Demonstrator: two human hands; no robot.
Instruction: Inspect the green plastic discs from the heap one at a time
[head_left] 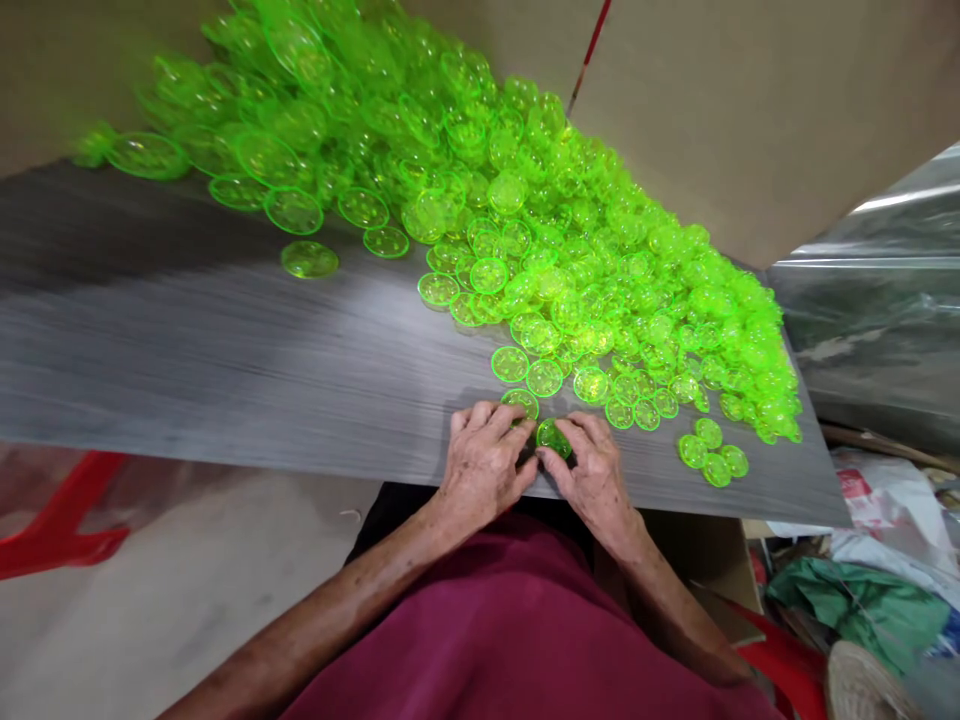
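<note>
Many clear bright green round discs [570,250] lie heaped along the back of a grey table [225,340]. At the table's front edge, my right hand [596,465] has its thumb and forefinger closed on a green disc [553,437]. My left hand [487,455] rests on the tabletop just left of that disc, its fingers bent and its thumb pointing toward my right thumb. Another disc [520,404] sits right by the left fingertips, partly covered. Whether the left fingers hold anything is hidden.
Brown cardboard [712,100] stands behind the heap. Several loose discs [707,450] lie right of my hands, near the front edge. Red plastic legs [67,520] show at lower left. Bags and green cloth [862,605] are piled at lower right, beside an open carton.
</note>
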